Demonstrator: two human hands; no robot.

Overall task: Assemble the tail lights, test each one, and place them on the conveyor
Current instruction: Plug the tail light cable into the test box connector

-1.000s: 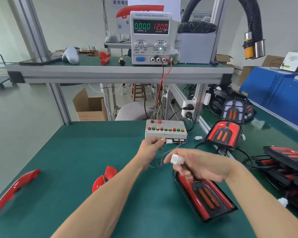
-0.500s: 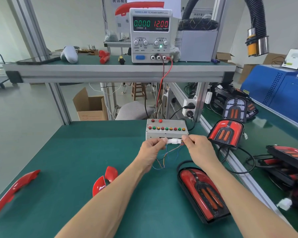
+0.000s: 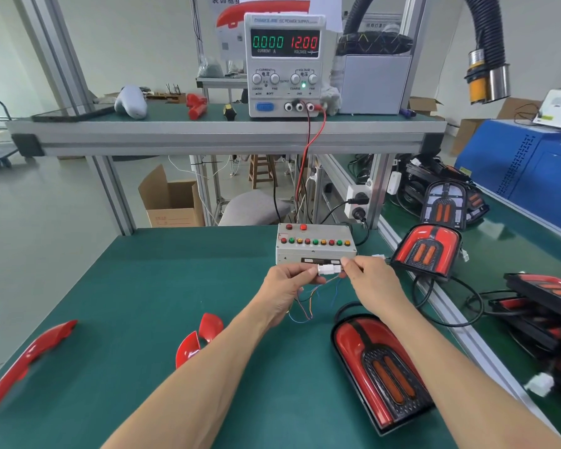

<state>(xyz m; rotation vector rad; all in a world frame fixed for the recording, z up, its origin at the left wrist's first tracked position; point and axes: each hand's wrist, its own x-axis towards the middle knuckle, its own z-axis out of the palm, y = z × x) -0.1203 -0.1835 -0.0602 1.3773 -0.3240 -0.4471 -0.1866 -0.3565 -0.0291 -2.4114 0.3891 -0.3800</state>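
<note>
A red and black tail light (image 3: 374, 367) lies on the green bench under my right forearm, its black cable looping up behind it. In front of the grey test box (image 3: 314, 251) with coloured buttons, my left hand (image 3: 289, 283) pinches the left end of the white plug connectors (image 3: 329, 269). My right hand (image 3: 371, 280) pinches their right end. The two connector halves meet between my fingertips. Thin coloured wires (image 3: 305, 303) hang from them. The power supply (image 3: 284, 64) on the shelf reads 0.000 and 12.00.
Red lens pieces (image 3: 200, 338) and a long red trim piece (image 3: 23, 364) lie at the left of the bench. More tail lights (image 3: 426, 251) with cables stand and lie on the green conveyor (image 3: 499, 241) at the right. A fume hose (image 3: 486, 69) hangs top right.
My right hand brought the tail light's white plug up from above the lamp to the test box lead held by my left hand. The two connectors now meet. The tail light lies flat.
</note>
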